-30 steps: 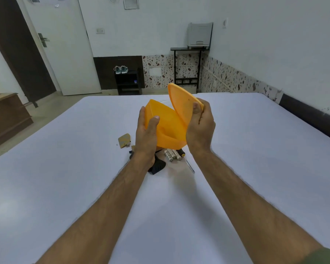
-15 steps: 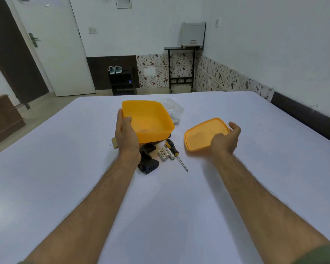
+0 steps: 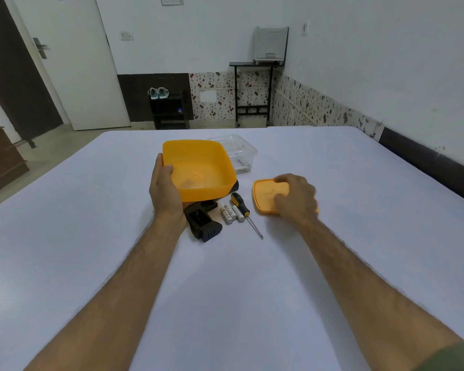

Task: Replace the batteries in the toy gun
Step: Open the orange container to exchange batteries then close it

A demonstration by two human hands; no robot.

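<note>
Left hand [image 3: 164,189]: grips the open orange plastic tub [image 3: 198,170], tilted, likely to receive spent cells.
Right hand [image 3: 296,198]: fingers curled loosely on the orange plastic lid [image 3: 269,195], parking it aside.
Black toy gun [image 3: 202,219]: on the white desk [image 3: 225,290], compartment open, three white batteries [image 3: 232,213] just beside.

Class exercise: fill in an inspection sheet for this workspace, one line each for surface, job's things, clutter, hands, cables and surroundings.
Surface: white table.
Job's things: black toy gun, partly hidden under the orange tub; three batteries beside a screwdriver.
Clutter: orange lid; clear box behind the tub.
Hands: left hand grips the tub's side; right hand rests on the lid.
Cables: nothing seen.
Surroundings: white door, shoes on a rack, printer on a stand.
</note>
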